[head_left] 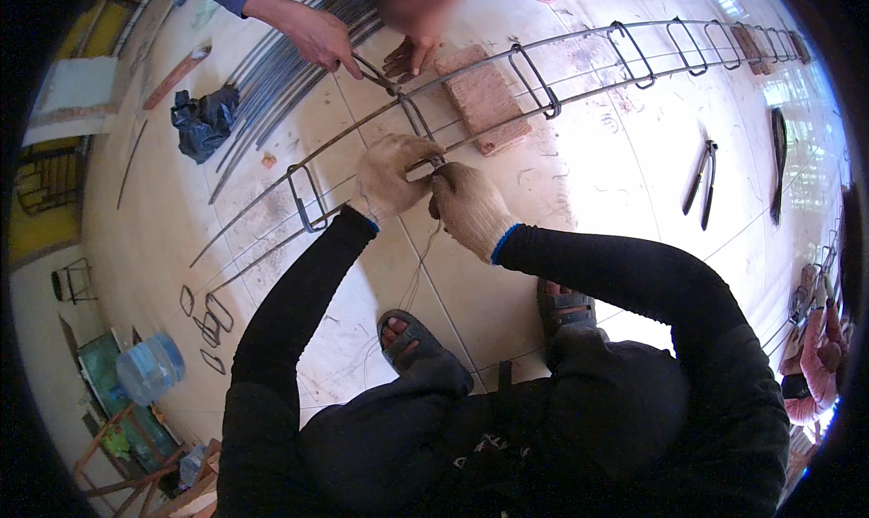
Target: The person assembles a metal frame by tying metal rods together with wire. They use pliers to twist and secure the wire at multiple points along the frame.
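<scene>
A long rebar cage (pixel 579 100) of straight bars and bent stirrups crosses the floor before me. My left hand (pixel 391 176), in a cream knit glove, is closed at the cage's near bar. Gloved alike, my right hand (pixel 471 209) is closed against its fingertips, at a small dark metal part (pixel 437 163); the gloves hide what each grips. Thin wires (pixel 419 269) trail below the right hand. Across the cage, a co-worker's hand (pixel 317 40) grips a dark tool (pixel 373 73) by a stirrup (pixel 415 118); their other hand (pixel 415 58) rests near the bars.
A brick block (pixel 482 100) lies under the cage. Pincers (pixel 700 183) and a dark wire bundle (pixel 778 167) lie to the right. Loose rebar (pixel 281 79), a black plastic bag (pixel 206 123), spare stirrups (pixel 213 323) and a water jug (pixel 151 370) are to the left.
</scene>
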A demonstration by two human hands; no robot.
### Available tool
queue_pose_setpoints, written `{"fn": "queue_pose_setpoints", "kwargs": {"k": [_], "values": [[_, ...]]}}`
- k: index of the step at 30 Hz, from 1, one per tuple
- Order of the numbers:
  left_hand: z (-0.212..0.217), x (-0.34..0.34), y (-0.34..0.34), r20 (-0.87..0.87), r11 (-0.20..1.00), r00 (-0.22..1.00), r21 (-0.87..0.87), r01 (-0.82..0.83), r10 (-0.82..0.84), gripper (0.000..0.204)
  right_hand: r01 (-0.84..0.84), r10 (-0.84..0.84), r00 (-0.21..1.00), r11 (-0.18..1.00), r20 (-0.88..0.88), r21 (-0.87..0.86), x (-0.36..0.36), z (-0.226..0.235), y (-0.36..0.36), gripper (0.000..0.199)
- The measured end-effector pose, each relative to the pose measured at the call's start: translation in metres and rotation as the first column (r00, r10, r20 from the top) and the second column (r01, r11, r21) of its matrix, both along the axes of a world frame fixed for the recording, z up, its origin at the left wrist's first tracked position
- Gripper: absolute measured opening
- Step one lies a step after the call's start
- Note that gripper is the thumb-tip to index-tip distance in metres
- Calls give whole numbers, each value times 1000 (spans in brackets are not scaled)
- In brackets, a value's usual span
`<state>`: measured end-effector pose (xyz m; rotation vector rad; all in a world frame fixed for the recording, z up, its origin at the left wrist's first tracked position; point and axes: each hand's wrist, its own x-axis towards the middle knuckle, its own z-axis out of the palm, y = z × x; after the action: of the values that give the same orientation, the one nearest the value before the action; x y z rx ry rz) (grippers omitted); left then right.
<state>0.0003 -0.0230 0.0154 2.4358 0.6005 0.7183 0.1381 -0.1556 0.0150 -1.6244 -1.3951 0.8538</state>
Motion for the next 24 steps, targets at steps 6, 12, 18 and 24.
{"fn": "queue_pose_setpoints", "kwargs": {"k": [6,12,18,24], "values": [[-9,-7,-4,33,998,999,57,-13,11,30,-73,81,996,983,42,-170,3,46,7,27],[-13,-9,-3,71,997,997,81,-15,9,23,128,-112,967,990,228,-57,26,69,11,21],[-11,-7,-2,2,998,998,13,-55,55,18,-91,82,864,996,496,-5,47,48,32,24],[-10,-9,-4,20,968,988,-205,-144,151,17,-110,95,889,994,448,8,43,21,34,19]]}}
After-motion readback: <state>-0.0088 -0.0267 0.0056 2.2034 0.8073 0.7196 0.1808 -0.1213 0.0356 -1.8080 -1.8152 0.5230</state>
